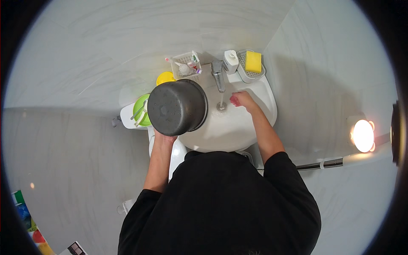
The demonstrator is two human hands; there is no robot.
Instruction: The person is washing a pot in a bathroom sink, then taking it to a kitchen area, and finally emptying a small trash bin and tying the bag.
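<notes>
My left hand [165, 136] grips a dark grey metal cooking pot [173, 108] from below, over the left side of the white washbasin [220, 135]. The pot is tilted on its side, its mouth turned right toward the tap and its base facing left and up. Water drops dot its outside, and its inside is hidden. A stream of water [222, 98] runs from the chrome tap [218, 76] onto the drain [221, 106]. Just right of the stream is my right hand [242, 99], fingers loosely curled, with nothing visible in it.
Behind the basin stand a white basket of toiletries [186, 60], a white pump bottle [230, 62] and a grey soap tray [250, 75] bearing a yellow sponge [253, 62]. At left, a green bowl [140, 103] holds utensils beside a yellow lid [165, 77]. A lit lamp [363, 136] glows at right.
</notes>
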